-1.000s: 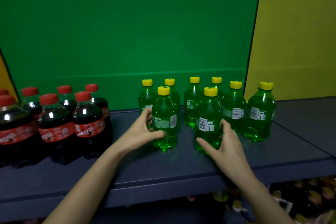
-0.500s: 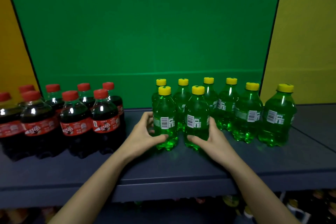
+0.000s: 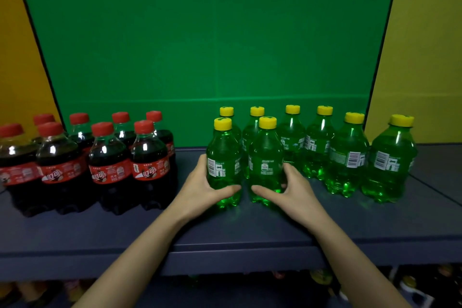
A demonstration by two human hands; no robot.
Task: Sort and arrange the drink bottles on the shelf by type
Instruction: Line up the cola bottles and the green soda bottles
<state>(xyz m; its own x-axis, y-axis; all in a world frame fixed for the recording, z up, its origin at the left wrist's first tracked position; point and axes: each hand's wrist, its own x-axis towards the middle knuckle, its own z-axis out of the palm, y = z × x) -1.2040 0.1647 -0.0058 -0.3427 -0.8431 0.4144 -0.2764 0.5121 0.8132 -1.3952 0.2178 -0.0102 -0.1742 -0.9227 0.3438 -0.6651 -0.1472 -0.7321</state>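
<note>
Left hand (image 3: 200,190) curls round one green bottle (image 3: 222,147), right hand (image 3: 298,195) round its neighbour (image 3: 266,152); probably full, slick plastic, so low body grips look safest.

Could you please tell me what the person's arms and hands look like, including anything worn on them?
Both are bare: the left hand and right hand wear no gloves, and no ring, watch or bracelet shows. The left forearm and right forearm are uncovered down to the picture's lower edge, with no sleeve in view.
</note>
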